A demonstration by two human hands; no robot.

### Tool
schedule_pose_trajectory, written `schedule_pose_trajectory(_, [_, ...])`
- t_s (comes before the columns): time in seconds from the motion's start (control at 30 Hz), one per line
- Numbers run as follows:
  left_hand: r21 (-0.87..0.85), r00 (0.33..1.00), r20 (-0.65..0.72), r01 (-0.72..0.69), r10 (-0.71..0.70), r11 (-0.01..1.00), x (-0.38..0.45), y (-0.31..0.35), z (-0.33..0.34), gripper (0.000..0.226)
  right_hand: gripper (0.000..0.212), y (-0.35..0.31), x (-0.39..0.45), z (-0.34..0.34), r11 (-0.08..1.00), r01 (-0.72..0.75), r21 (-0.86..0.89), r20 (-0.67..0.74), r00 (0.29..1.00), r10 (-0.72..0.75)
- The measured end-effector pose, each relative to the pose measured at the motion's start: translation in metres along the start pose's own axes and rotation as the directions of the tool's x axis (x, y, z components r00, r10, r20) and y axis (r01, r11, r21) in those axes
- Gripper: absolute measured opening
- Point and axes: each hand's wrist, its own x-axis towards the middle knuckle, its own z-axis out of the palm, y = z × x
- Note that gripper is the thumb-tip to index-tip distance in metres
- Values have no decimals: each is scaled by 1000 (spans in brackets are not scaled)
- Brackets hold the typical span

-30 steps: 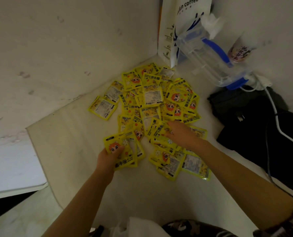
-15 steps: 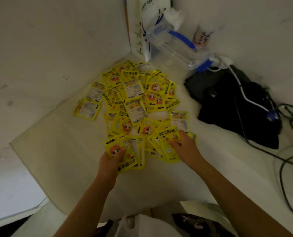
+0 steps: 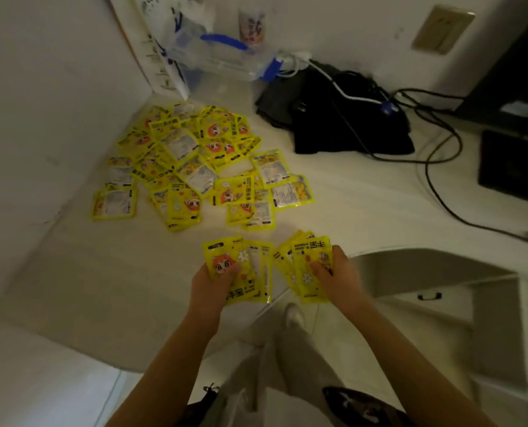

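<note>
Many small yellow sachets with a red cartoon face lie in a loose heap (image 3: 194,167) on the white desk (image 3: 108,272) near the wall corner. My left hand (image 3: 213,283) grips a fanned stack of these sachets (image 3: 241,266), thumb on the top one. My right hand (image 3: 336,277) holds a second fanned stack (image 3: 305,263) just to the right. Both stacks are lifted off the heap, close to the desk's front edge.
A clear plastic box with blue handles (image 3: 222,57) and a white paper bag (image 3: 161,50) stand in the back corner, a cup (image 3: 251,26) behind them. Black cloth (image 3: 342,124) with cables lies at the right. A dark box (image 3: 512,167) sits far right.
Both hands have pulled back from the heap toward the desk's front edge, each carrying a stack of sachets. The camera view has swung right and lifted.
</note>
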Motion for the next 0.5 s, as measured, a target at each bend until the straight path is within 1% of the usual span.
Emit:
schedule_pose_trajectory(0.13, [86,994,110,-33,23,996,-24,-10,22,30,28,35,-38,-17,995,-84,54,-97,991,89])
schedule_pose_trajectory(0.23, [118,978,205,-50,25,992,-40,-18,46,36,18,66,-64,-34,982,-140,129,-142,977,158])
schedule_pose_trajectory(0.3, [144,968,250,-51,14,988,-50,-24,64,37,18,86,-81,-48,967,-176,184,-165,964,207])
schedule_pose_trajectory(0.33, [162,962,273,-62,16,985,-55,-28,75,38,18,97,-89,-55,959,-192,210,-178,957,230])
schedule_pose_trajectory(0.4, [198,946,324,-84,16,977,-68,-35,99,41,25,120,-106,-70,944,-217,249,-211,939,271])
schedule_pose_trajectory(0.5, [220,920,392,-89,-5,971,-93,-52,139,32,31,159,-133,-95,921,-252,298,-250,910,330])
